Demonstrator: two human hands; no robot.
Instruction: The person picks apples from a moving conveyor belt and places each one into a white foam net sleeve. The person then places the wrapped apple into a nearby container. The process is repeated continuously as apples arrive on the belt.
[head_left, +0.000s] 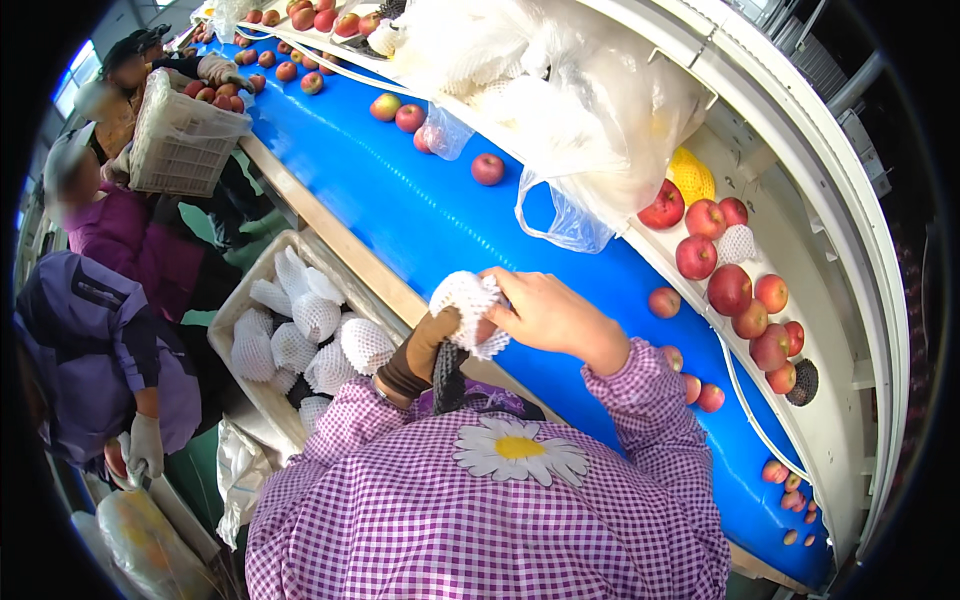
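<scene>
An apple in a white foam net (466, 304) is held between both hands, above the near edge of the blue conveyor belt (405, 202); a little of its red skin shows. My left hand (427, 337), in a brown glove, grips it from the left and below, partly hidden by the net. My bare right hand (551, 309) has its thumb and fingers on the net's right side. Left of my hands, a pale crate (225, 322) holds several net-wrapped apples (316, 317). Bare apples lie on the belt, one of them (487, 169) beyond my hands.
Clear plastic bags with white foam nets (540, 97) lie over the belt's far ledge. More apples (729, 290) and a yellow foam net (691, 176) rest on that ledge. At left, people stand near; one holds a white crate of apples (184, 142), another wears a white glove (145, 446).
</scene>
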